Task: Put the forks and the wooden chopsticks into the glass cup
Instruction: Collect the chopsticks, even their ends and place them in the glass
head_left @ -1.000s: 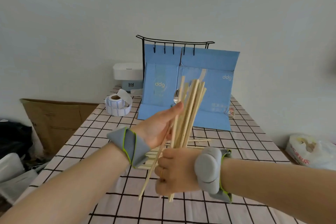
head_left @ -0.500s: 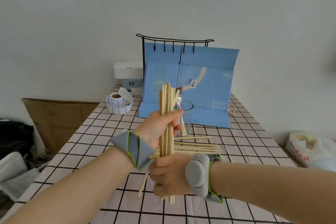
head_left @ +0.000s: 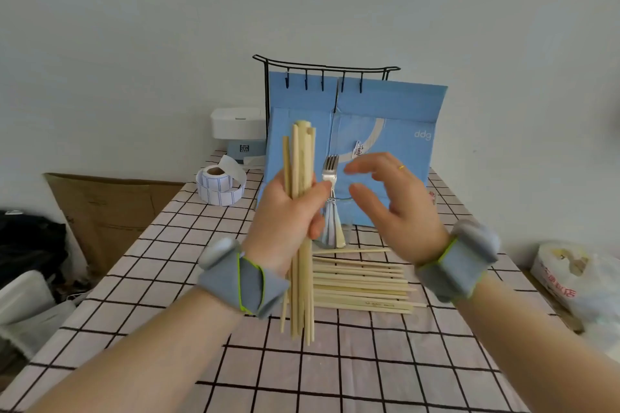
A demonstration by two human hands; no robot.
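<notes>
Half a second ago both your hands were on the bundle of chopsticks [head_left: 298,211]. Now your right hand [head_left: 396,208] has let go and moved off to the right, with its fingers spread wide and nothing in them. Your left hand [head_left: 288,214] holds the whole bundle alone, its grip curled tight around the middle, and the sticks stand straight up instead of fanning out. That looks good for the task: the sticks are neat and ready to go down into the glass cup [head_left: 333,225] in one go.

The cup stands just behind your left grip, a little to its right, in front of the blue box [head_left: 396,117]. The forks [head_left: 330,168] are already in it, with the prongs pointing up above your left thumb. No chopsticks are in the cup yet, as far as you can see through the glass.

More chopsticks [head_left: 362,282] lie flat in a row on the surface [head_left: 369,372], below your right hand and just right of the low ends of the bundle. Those will need picking up too
</notes>
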